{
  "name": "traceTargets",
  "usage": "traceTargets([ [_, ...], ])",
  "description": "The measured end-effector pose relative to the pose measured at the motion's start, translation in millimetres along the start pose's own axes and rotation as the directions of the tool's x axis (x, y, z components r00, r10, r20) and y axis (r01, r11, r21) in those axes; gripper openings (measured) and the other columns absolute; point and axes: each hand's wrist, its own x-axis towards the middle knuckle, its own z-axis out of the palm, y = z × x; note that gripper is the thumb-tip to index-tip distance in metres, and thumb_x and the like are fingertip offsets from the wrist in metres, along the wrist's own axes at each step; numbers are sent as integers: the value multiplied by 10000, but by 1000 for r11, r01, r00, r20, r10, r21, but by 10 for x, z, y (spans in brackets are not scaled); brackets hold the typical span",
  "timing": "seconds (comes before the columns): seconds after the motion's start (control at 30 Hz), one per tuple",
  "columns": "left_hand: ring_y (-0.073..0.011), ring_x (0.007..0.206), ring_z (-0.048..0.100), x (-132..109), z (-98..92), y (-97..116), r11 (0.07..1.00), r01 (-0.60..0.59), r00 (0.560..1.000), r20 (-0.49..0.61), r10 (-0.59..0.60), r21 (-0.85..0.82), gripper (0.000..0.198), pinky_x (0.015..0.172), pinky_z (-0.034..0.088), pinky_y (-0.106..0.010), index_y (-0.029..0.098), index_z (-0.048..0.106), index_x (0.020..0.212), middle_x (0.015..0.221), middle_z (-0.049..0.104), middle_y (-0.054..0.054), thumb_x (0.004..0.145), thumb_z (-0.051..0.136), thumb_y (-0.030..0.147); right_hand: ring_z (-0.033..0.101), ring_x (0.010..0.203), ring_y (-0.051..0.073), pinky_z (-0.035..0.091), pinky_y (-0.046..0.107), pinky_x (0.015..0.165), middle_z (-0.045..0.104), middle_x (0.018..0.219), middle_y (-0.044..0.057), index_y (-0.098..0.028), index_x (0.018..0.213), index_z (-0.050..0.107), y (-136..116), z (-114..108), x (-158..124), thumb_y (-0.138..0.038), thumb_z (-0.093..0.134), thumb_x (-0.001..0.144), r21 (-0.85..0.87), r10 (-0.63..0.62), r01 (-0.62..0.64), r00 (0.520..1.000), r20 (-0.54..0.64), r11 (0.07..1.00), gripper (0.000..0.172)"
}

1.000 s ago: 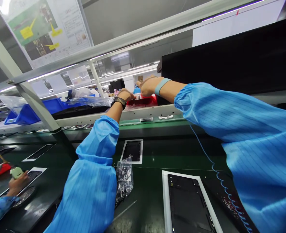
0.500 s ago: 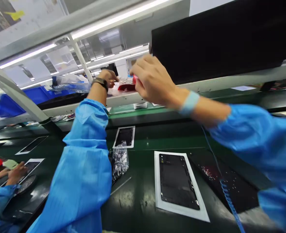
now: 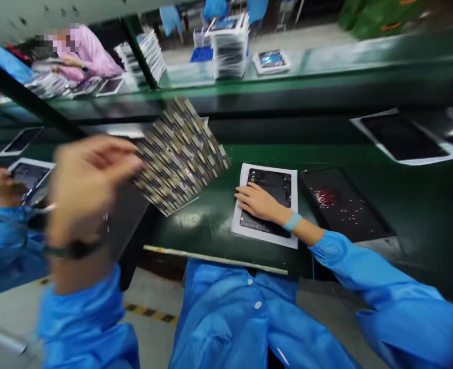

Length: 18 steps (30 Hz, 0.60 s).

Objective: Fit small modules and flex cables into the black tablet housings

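My left hand (image 3: 91,179), smeared by motion, is raised at the left and pinches the edge of a sheet of small strip-like parts (image 3: 183,156). Rows of dark, tan and silvery pieces cover the sheet, which tilts in the air above the bench. Lower and to the right, my right hand (image 3: 260,201) lies palm down with fingers stretched out on a black tablet housing (image 3: 274,182). The housing rests on a white paper sheet (image 3: 264,240). Part of it is hidden beneath the hand.
Right of the housing lies a dark mat (image 3: 349,205) scattered with small bright pieces. Another black panel (image 3: 403,136) on white paper is farther right. Stacked devices (image 3: 230,51) stand at the back. A co-worker's hand (image 3: 6,187) is at the left.
Both hands have come down from the shelf. My left hand now holds the sheet of strip-like parts out in view; my right hand has settled on the tablet housing. The view has tilted down.
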Motion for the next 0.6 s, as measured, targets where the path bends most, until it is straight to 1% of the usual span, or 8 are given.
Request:
traceTargets([
  [0.07, -175, 741, 666, -333, 410, -544, 976, 201, 972, 144, -188, -86, 346, 722, 542, -307, 152, 746, 929, 793, 733, -30, 678, 892, 341, 595, 1299, 335, 362, 554, 1188, 626, 1378, 235, -76, 1264, 692, 41, -5, -130, -311, 487, 1038, -14, -24, 24, 1000, -7, 1000, 386],
  [0.13, -191, 725, 675, -485, 774, -1039, 904, 381, 900, 303, -314, -194, 412, 712, 526, -310, 139, 735, 864, 756, 744, -52, 587, 914, 385, 587, 1300, 343, 356, 569, 1183, 629, 1371, 227, -69, 1283, 672, 94, -92, -217, -316, 449, 1050, 7, -42, 42, 999, -8, 999, 406],
  [0.2, -199, 741, 681, -490, 1009, -1428, 867, 435, 866, 378, -329, -243, 427, 733, 516, -316, 130, 729, 855, 777, 754, -69, 558, 908, 379, 568, 1318, 341, 378, 564, 1162, 632, 1369, 212, -80, 1326, 640, 149, -217, -196, -320, 425, 1055, 78, -38, 40, 999, -32, 996, 421],
  [0.27, -199, 752, 681, -417, 1107, -1679, 875, 419, 869, 385, -310, -243, 384, 749, 504, -315, 127, 725, 854, 798, 757, -71, 579, 879, 348, 545, 1337, 341, 413, 548, 1127, 626, 1380, 197, -107, 1371, 606, 171, -322, -42, -351, 437, 1049, 163, -29, 39, 997, -65, 986, 438],
  [0.37, -198, 754, 678, -294, 1109, -1834, 918, 352, 900, 335, -278, -183, 268, 742, 493, -309, 128, 713, 850, 809, 748, -65, 656, 807, 288, 565, 1254, 369, 452, 536, 1047, 638, 1339, 203, -116, 1403, 579, 91, -342, 378, -458, 530, 1006, 239, -48, 52, 999, -24, 970, 527],
  [0.47, -212, 796, 692, -238, 1100, -1851, 959, 272, 914, 333, -231, -82, 171, 751, 502, -313, 131, 706, 888, 845, 749, -68, 745, 723, 223, 588, 1118, 366, 472, 450, 927, 677, 1223, 215, -77, 1366, 603, -77, -199, 854, -526, 681, 909, 246, -80, 38, 983, 164, 969, 646],
  [0.53, -229, 861, 702, -232, 1127, -1842, 977, 212, 923, 333, -194, -16, 153, 795, 513, -329, 140, 708, 929, 910, 758, -75, 792, 699, 209, 615, 1017, 325, 450, 362, 817, 711, 1111, 183, -97, 1253, 670, -163, -86, 1105, -507, 757, 857, 237, -90, 13, 944, 318, 971, 577],
  [0.6, -253, 925, 700, -234, 1178, -1834, 987, 115, 937, 319, -144, 110, 167, 850, 511, -356, 155, 716, 958, 980, 763, -83, 812, 732, 236, 630, 900, 274, 387, 305, 714, 730, 981, 131, -138, 1111, 716, -193, -6, 1261, -484, 790, 834, 234, -90, -11, 905, 415, 972, 449],
])
